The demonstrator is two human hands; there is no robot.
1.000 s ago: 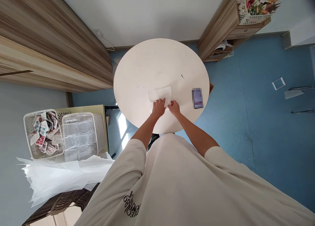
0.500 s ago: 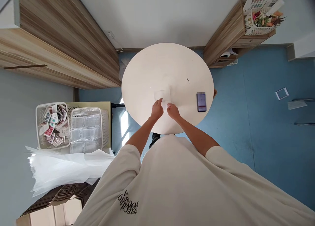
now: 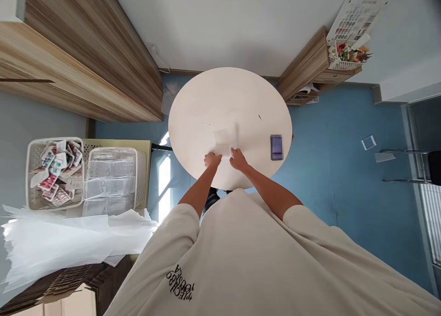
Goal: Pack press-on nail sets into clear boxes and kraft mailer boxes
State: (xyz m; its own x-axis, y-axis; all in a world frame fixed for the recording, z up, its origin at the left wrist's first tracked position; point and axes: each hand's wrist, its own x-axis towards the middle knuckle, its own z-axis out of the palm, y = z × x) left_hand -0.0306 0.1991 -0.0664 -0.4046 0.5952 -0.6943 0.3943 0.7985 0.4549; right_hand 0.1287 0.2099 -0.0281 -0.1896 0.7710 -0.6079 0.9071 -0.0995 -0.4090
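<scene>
A thin white sheet (image 3: pixel 221 138), partly see-through and looking like paper, lies on the round cream table (image 3: pixel 223 88) in front of my body. At the sheet's near left corner, my left hand (image 3: pixel 212 159) has its fingers closed, thumb pointing right. My right hand (image 3: pixel 238 160) pinches the near right part, where the sheet's edge seems to stand up a little. A narrow gap separates the two hands. Against the pale tabletop the sheet's outline is faint, and my fingers cover its near corners.
A phone (image 3: pixel 276 147) lies at the table's right side. On the left, a basket of small packets (image 3: pixel 55 169), a basket of clear plastic boxes (image 3: pixel 112 178) and a pile of white sheets (image 3: pixel 79 235) stand close by. A wooden cabinet (image 3: pixel 306 70) stands beyond the table.
My left hand has moved left and nearer to me, away from my right hand. The sheet has shifted nearer and now shows between both hands. The head view has swung slightly.
</scene>
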